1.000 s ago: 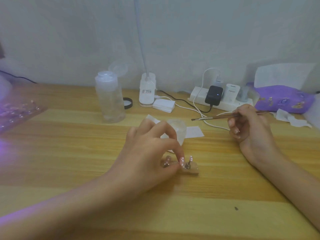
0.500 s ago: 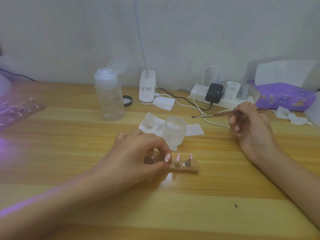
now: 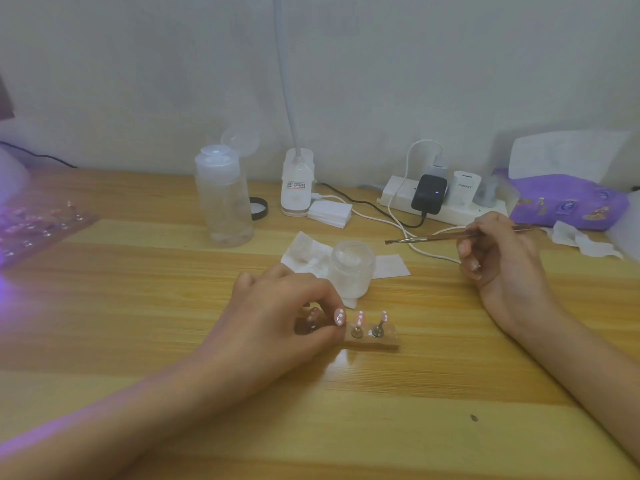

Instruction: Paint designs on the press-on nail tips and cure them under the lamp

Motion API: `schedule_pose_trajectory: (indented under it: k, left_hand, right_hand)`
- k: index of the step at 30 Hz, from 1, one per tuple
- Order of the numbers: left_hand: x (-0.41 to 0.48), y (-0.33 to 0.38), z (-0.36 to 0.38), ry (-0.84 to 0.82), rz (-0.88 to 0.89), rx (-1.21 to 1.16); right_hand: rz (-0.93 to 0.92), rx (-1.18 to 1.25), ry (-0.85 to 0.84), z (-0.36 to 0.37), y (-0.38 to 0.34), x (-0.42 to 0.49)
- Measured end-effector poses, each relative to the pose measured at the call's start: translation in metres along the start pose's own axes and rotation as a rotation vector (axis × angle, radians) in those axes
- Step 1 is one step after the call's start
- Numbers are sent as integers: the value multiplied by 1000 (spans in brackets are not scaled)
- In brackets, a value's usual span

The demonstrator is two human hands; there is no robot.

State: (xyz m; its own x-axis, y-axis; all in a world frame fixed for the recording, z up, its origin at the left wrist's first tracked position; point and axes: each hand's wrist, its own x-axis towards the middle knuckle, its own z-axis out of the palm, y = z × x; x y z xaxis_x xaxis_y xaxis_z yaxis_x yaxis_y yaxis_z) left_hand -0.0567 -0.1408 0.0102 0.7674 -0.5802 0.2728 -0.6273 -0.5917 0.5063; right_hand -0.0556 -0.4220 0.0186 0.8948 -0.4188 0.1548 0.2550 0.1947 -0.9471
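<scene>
Head view. Wooden holder (image 3: 375, 342) front-centre on table (image 3: 415, 427), long axis left-right. Nail tips (image 3: 360, 318) upright on its pegs, pointing up, pink with white dots. Left hand (image 3: 277, 317) curled over holder's left end, thumb and forefinger pinching there; which peg, can't tell. Right hand (image 3: 498, 251) further back and right, well apart from holder, fingers curled round brush (image 3: 415, 240); brush nearly level, bristles pointing left. Just behind holder: frosted jar (image 3: 351, 268) on white wipe (image 3: 301, 252). Wood-grain table, white wall behind, clear bottle (image 3: 223, 199), power strip (image 3: 453, 211), purple glow at left edge.
</scene>
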Motion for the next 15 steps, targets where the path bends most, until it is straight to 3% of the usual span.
schedule_pose_trajectory:
  k: [5,8,12,15]
  left_hand:
    - [1,-11,-20,-171,-30,23]
    - [-1,-19,-26,-160,-23,30]
    - [-4,-25,-25,-116,-54,-91]
    - [-9,-24,-25,-63,-47,-146]
  right_hand:
    - [-61,52,-1,2,-12,-2]
    - [-224,-58,-143,1,-37,3]
    - [-524,-602,-354,-4,-58,-7]
    - [-784,-1206,-549,-17,-47,-30]
